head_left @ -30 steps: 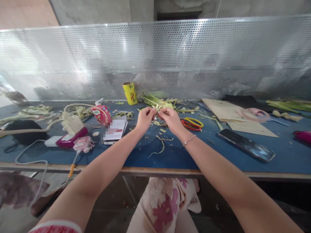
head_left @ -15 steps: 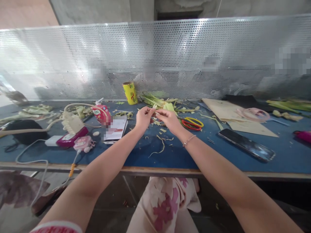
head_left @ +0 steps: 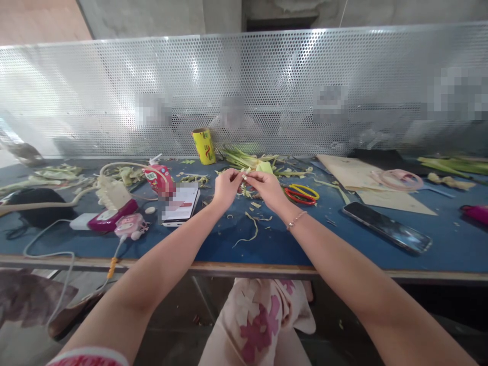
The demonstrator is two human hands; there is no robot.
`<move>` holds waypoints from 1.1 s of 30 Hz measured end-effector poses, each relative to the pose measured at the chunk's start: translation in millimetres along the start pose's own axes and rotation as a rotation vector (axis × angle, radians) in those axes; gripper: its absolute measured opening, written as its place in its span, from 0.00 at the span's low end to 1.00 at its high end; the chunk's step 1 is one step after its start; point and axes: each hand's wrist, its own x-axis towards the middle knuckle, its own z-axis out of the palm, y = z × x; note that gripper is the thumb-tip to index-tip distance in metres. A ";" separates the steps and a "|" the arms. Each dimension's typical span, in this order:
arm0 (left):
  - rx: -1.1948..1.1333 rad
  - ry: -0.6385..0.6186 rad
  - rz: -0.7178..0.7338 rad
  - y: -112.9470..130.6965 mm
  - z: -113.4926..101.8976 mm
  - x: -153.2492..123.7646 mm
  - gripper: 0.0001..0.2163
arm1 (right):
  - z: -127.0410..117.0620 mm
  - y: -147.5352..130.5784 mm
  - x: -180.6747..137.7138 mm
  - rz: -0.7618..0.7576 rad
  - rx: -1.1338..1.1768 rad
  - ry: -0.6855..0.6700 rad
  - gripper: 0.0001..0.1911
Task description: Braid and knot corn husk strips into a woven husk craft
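Note:
My left hand (head_left: 225,187) and my right hand (head_left: 268,187) meet above the blue table (head_left: 274,239), fingertips pinched together on a small pale green leaf strip (head_left: 244,176). Both hands are closed on it. Cut leaf scraps (head_left: 253,216) lie on the table just below my hands. A pile of green leaves (head_left: 247,160) lies behind them. Red and yellow rings (head_left: 301,193) sit just right of my right hand, which wears a thin bracelet at the wrist.
A yellow roll (head_left: 203,146) stands by the perforated metal screen (head_left: 244,91). To the left are a white phone (head_left: 181,203), a red carton (head_left: 159,179), pink gadgets (head_left: 114,218) and cables. A dark phone (head_left: 387,227), brown paper (head_left: 366,178) and a pink hoop (head_left: 396,179) lie right.
My hands have stayed pinched together on the leaf strip, with small finger shifts and a slight drop back toward the table since half a second ago.

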 end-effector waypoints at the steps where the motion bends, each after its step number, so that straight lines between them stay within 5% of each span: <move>1: 0.007 -0.007 0.007 0.4 0.1 -0.4 0.11 | 0.1 -0.9 -0.5 -0.001 0.003 0.008 0.12; 18: -0.185 -0.070 0.007 -5.6 4.5 2.7 0.15 | 2.9 -8.4 -4.7 -0.043 0.013 0.042 0.13; 33: -0.160 -0.072 -0.004 4.0 2.4 0.3 0.05 | 2.1 -9.9 -4.2 0.037 0.069 0.056 0.14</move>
